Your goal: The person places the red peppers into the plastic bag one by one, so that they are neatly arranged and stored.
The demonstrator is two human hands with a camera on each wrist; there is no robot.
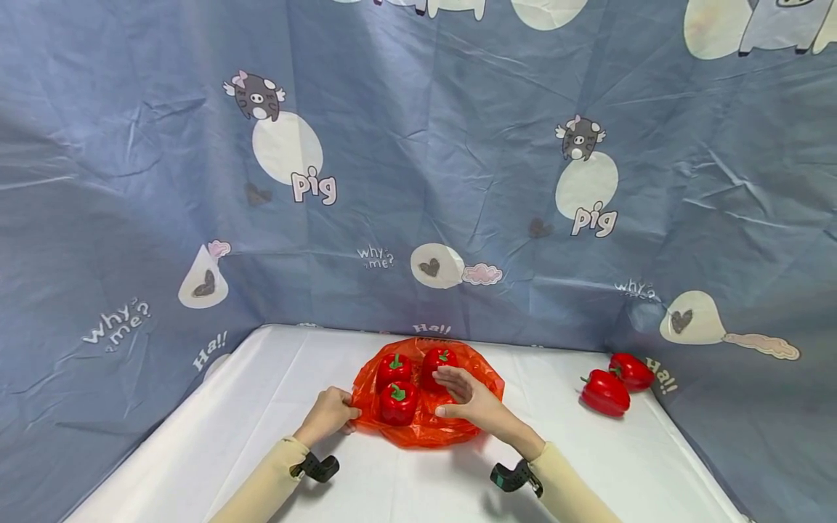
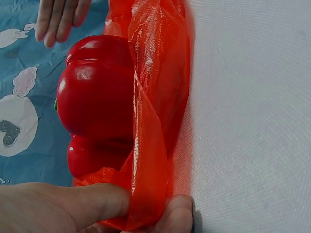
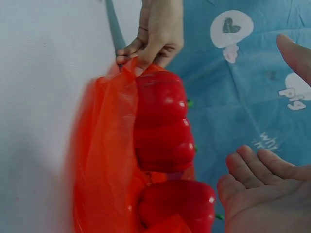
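Note:
A thin red plastic bag lies spread on the white table, its mouth facing up. Inside it stand three red bell peppers with green stems: a front one, a back left one and a back right one. My left hand pinches the bag's left edge between thumb and fingers, seen closely in the left wrist view. Over the bag's right side hovers my right hand, fingers extended and thumb apart, holding nothing. In the right wrist view its palm is apart from the nearest pepper.
Two more red bell peppers, one nearer and one behind it, lie at the table's right edge. A blue printed cloth stands behind and along both sides of the white table.

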